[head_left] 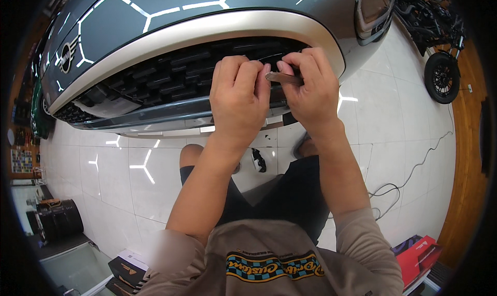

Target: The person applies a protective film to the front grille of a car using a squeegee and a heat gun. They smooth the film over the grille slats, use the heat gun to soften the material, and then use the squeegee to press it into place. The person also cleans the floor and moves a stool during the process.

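Work at the glossy black plastic car grille (pixel 171 73) appears unfinished: the bare right hand (pixel 313 89) grips a slim brown stick-shaped tool (pixel 286 78) before its right end, the bare left hand (pixel 238 96) alongside, fingertips bunched, any pinch unclear.

A motorcycle (pixel 427 24) stands right of the car grille (pixel 171 74).

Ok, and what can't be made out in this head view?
All in the head view:
Part of the grille: hidden by the left hand and right hand.
Brown stick, right end: hidden by the right hand.
Motorcycle, top: cut off by the upper edge.
Dark bits on the floor: too small to identify.
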The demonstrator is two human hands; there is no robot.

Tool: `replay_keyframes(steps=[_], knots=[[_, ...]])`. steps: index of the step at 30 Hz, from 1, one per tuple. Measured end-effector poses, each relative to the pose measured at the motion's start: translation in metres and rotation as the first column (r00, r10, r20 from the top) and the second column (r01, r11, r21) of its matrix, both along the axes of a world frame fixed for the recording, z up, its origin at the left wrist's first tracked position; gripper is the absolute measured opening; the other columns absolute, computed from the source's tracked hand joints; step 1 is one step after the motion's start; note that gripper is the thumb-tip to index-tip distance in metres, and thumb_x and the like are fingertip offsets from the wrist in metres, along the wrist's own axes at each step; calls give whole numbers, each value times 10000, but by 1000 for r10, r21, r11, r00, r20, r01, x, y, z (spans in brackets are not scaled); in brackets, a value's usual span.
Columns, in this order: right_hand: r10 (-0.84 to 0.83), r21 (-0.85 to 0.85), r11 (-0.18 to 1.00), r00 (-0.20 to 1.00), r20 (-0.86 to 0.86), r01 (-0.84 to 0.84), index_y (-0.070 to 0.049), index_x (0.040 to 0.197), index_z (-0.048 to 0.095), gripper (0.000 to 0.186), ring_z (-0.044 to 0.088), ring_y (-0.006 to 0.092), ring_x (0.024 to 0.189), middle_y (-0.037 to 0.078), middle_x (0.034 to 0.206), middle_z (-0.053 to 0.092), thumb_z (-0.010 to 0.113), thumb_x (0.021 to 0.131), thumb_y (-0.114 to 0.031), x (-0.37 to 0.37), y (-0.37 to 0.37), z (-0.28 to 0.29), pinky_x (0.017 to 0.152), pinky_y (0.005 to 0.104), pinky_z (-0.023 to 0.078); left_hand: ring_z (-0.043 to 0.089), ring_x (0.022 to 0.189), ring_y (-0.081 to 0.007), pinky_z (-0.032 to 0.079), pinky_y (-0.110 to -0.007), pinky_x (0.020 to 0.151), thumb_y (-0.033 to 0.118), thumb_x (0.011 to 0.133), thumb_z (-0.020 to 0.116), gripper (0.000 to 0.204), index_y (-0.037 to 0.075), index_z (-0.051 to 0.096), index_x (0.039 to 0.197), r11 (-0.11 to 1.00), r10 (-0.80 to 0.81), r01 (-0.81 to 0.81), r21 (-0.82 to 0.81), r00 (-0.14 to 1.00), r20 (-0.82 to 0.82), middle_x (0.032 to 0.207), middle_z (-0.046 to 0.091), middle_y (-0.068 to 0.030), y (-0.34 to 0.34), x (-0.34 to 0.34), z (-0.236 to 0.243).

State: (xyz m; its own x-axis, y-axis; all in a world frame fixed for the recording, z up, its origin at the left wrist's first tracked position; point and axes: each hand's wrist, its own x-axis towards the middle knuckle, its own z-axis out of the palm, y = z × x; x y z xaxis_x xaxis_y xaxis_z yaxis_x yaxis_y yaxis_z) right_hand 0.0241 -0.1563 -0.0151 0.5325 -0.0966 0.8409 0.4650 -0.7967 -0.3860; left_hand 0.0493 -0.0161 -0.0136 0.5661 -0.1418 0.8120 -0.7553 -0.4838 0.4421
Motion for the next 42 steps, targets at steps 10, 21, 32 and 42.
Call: replay_keyframes(steps=[10,21,32,42], knots=[[-78,34,996,997,13,77,-51,933,617,179,588,241,617,92,873,542,743,808,-69,1,5,-1,518,328,494,577,716,-264,482,-341,616,-1,787,738,181,2,595,898,999,52,-52,-6,998,41,826,565,-120,-5,5,-2],[69,397,915,998,5,-65,-56,1159,646,338,548,138,649,64,824,549,700,835,22,-5,-6,-9,557,254,453,638,738,-224,519,-305,674,15,802,730,207,5,649,992,995,-97,93,-44,989,-113,899,622,-114,8,0,13],[52,567,823,989,-135,34,-19,1100,649,232,461,110,630,45,779,519,651,869,-11,-59,-4,-63,559,246,384,598,699,-266,486,-347,600,105,771,784,177,45,663,885,936,36,-105,336,978,206,815,606,-81,6,6,27],[290,649,756,849,-442,80,-6,1057,649,242,613,263,686,138,797,581,653,816,15,-129,42,-168,626,337,492,584,751,-209,443,-344,683,189,768,787,170,94,667,841,776,-132,-175,607,895,427,805,600,-29,-7,19,51]])
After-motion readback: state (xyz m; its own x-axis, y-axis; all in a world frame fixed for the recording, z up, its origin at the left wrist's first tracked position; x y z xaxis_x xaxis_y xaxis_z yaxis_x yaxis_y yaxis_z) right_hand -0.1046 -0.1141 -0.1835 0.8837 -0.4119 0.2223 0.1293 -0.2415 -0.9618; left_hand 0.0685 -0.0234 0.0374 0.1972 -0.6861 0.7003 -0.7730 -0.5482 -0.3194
